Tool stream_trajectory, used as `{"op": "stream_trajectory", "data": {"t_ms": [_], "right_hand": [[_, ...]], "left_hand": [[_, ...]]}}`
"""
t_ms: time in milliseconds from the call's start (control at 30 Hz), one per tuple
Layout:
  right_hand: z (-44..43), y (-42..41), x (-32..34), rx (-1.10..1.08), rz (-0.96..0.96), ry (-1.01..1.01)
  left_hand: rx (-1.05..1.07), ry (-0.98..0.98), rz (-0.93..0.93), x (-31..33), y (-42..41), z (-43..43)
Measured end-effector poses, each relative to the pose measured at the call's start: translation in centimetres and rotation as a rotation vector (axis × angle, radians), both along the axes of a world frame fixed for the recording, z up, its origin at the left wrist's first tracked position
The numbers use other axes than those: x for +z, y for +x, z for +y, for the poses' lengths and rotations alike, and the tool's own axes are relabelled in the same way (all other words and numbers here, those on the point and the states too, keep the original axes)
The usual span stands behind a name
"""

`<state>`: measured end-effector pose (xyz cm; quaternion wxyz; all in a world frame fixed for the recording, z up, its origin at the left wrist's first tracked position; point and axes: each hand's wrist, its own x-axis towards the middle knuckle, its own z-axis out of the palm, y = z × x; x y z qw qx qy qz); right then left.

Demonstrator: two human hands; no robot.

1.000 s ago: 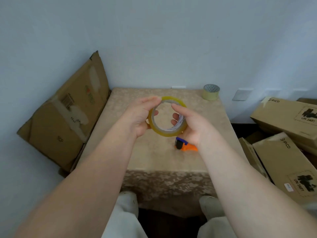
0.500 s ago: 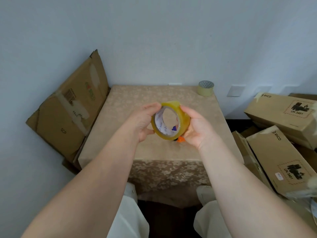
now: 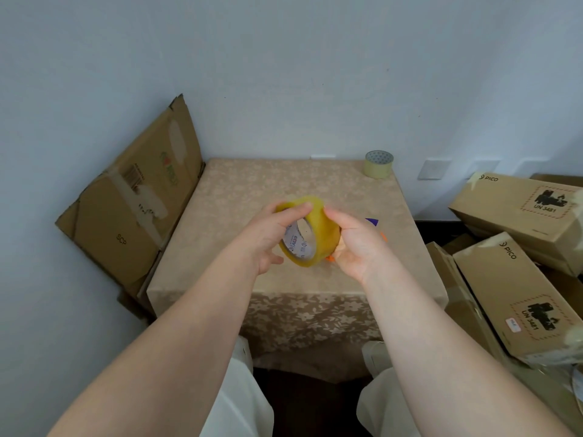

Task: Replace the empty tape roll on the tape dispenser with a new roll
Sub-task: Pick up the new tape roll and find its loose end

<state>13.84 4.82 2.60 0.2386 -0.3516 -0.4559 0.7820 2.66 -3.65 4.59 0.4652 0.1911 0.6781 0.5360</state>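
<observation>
I hold a yellowish roll of clear tape (image 3: 321, 228) in the air over the table (image 3: 239, 203), tilted so its printed white core faces left. My left hand (image 3: 271, 238) grips its near-left rim with thumb on top. My right hand (image 3: 356, 244) cups its right side. The orange and blue tape dispenser (image 3: 377, 230) lies on the table behind my right hand and is mostly hidden. A second, pale tape roll (image 3: 378, 164) stands at the table's far right corner.
A flattened cardboard box (image 3: 132, 203) leans against the wall left of the table. Stacked brown boxes (image 3: 517, 279) crowd the floor on the right. The wall runs close behind the table. My knees are under the front edge.
Both hands have turned the roll from facing me, ring open, to edge-on with the core facing left. The view has shifted slightly, so the dispenser is more covered by my right hand.
</observation>
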Motion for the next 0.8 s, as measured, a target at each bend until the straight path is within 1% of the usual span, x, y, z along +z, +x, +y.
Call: {"op": "stream_trajectory", "data": {"t_ms": [67, 133, 200, 267, 400, 467, 533, 633, 700, 800], "right_hand": [[-0.1, -0.3, -0.1, -0.013, -0.007, 0.028], [-0.4, -0.8, -0.2, -0.04, -0.085, 0.166], [-0.9, -1.3, -0.1, -0.035, -0.201, 0.395], [-1.2, -1.6, 0.2, -0.017, -0.311, 0.649], [-1.5, -1.2, 0.3, 0.015, -0.531, 1.157], [-1.4, -0.9, 0.1, 0.039, -0.592, 1.312], [-1.3, -0.6, 0.1, 0.056, -0.599, 1.323], [-1.1, -0.4, 0.3, 0.07, -0.59, 1.198], [-0.9, -0.3, 0.4, 0.082, -0.604, 1.148], [-0.4, -0.1, 0.6, 0.063, -0.638, 1.13]], "left_hand": [[0.051, 0.011, 0.009, -0.2, -0.1, 0.1], [0.089, 0.013, 0.026, -0.4, -0.2, 0.1], [0.072, 0.014, 0.009, -0.6, -0.4, 0.0], [0.057, 0.048, -0.057, -0.8, -0.6, -0.2], [0.097, 0.134, -0.141, -1.0, -0.8, -0.4], [0.105, 0.166, -0.163, -1.0, -0.8, -0.6], [0.098, 0.181, -0.156, -1.1, -0.8, -0.8], [0.062, 0.213, -0.114, -1.2, -0.8, -1.1], [0.026, 0.228, -0.041, -1.4, -0.8, -1.3], [-0.017, 0.257, 0.051, -1.6, -0.9, -1.4]]}}
